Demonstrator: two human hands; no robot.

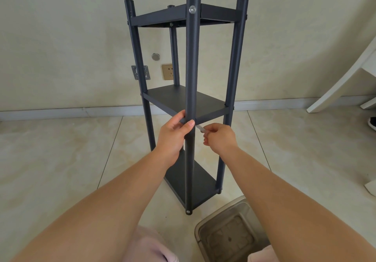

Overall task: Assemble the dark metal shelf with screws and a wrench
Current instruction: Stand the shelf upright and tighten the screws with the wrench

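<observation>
Steel tray: on the floor tiles, nearest the viewer, below the right forearm.

Left hand: fingers and thumb curled round the near post of the shelf, at middle-board height.

Right hand: just right of that grip, pinching a small silver tool, probably the wrench, its tip against the post; the post hides the contact point.

Screw: silver, in the post well above the grip.

Wall socket, metal plate: behind the shelf.

White chair leg: far right.
</observation>
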